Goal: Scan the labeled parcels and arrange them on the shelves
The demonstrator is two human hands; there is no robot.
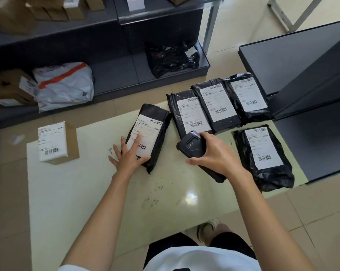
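On the pale table (87, 192) I count five black labeled parcels and one cardboard box (57, 142). My left hand (127, 156) lies flat, fingers spread, on the nearest parcel (148, 137); three parcels (218, 102) sit side by side beyond, one (262, 157) at right. My right hand (218, 154) grips the black scanner (194, 148).

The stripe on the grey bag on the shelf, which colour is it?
Orange stripe, head view.

A parcel sorting room is shown: black plastic mailers with white barcode labels (219, 103) are laid out on a pale desk (87, 192), while dark grey metal shelves (114, 75) are stocked with cardboard boxes (9, 89).
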